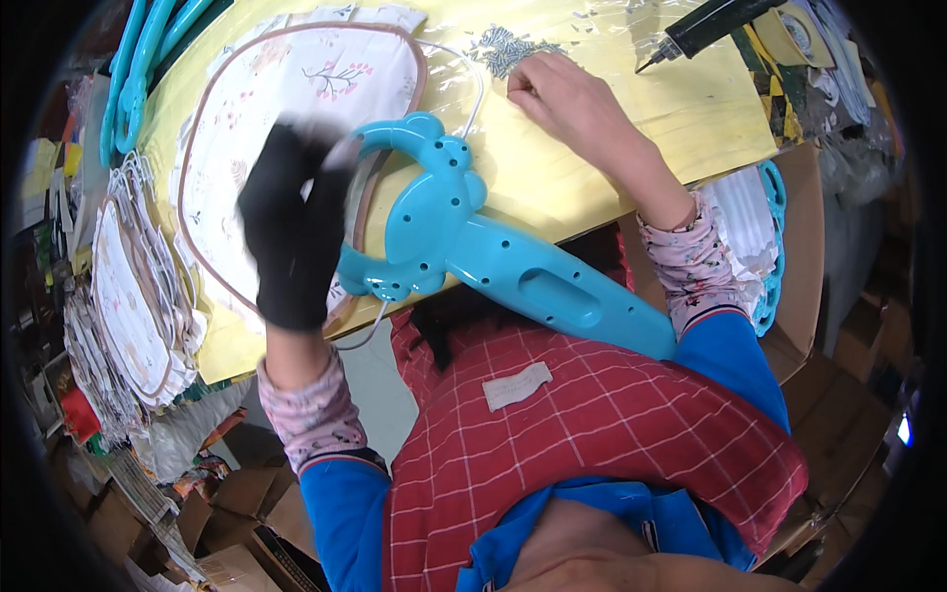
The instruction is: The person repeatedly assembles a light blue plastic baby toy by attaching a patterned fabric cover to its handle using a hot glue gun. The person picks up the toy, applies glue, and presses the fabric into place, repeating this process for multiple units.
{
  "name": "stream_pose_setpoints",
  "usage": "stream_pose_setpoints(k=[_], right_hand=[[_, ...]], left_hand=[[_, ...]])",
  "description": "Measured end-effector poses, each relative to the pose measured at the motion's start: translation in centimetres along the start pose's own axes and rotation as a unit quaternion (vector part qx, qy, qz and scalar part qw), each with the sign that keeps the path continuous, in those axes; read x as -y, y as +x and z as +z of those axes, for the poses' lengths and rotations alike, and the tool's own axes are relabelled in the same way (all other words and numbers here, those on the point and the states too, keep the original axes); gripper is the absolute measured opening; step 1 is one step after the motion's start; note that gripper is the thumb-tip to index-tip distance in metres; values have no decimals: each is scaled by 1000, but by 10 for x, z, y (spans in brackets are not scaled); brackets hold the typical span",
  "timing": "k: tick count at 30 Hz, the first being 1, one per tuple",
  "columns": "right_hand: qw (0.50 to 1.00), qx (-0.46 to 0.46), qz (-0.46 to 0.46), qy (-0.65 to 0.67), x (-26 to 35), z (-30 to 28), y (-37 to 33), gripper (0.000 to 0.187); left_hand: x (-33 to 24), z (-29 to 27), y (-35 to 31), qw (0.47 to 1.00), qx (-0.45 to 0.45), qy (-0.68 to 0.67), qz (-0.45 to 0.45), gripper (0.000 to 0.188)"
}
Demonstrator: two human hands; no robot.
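Looking stiff, light, prob. slick: blue plastic frame (459,242); best grip = its handle (617,316). L hand (291,227) at frame's curved arms, R hand (577,107) beyond frame, by screws (505,49); can't tell either's fingers.

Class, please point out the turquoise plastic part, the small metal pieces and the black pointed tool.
Turquoise plastic part (483,253), head view: upper end of its long shaft.
Small metal pieces (505,49), head view: middle of the pile.
Black pointed tool (718,25), head view: its thick body.
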State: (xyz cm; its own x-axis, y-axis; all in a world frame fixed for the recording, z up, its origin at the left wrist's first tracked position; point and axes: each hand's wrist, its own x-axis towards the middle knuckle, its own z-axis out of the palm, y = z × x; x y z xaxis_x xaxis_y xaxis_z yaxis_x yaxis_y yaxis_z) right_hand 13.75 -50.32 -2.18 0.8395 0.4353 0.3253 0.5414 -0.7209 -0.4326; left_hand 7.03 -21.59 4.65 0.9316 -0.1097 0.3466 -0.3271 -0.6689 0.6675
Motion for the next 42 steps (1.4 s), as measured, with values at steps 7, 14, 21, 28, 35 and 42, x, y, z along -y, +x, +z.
stream_pose_setpoints(k=[7, 14, 21, 28, 35, 42], right_hand=[[998, 46, 17, -29, -7, 2, 7, 14], [991, 32, -75, -106, -19, 14, 5, 11], [1000, 14, -12, -24, 3, 6, 3, 12], [970, 78, 4, 229, 23, 2, -4, 12], [975, 20, -146, 165, 31, 13, -1, 13], [959, 39, -280, 25, 36, 7, 2, 28]], left_hand=[[6, 0, -149, 975, -117, -54, -180, 11], [3, 25, -172, 983, -96, 155, -24, 20], [11, 32, -176, 961, -59, 271, 26, 20], [16, 40, -176, 954, -92, 281, 53, 21], [15, 32, -176, 949, -43, 295, 100, 33], [15, 34, -177, 948, -51, 299, 99, 32]])
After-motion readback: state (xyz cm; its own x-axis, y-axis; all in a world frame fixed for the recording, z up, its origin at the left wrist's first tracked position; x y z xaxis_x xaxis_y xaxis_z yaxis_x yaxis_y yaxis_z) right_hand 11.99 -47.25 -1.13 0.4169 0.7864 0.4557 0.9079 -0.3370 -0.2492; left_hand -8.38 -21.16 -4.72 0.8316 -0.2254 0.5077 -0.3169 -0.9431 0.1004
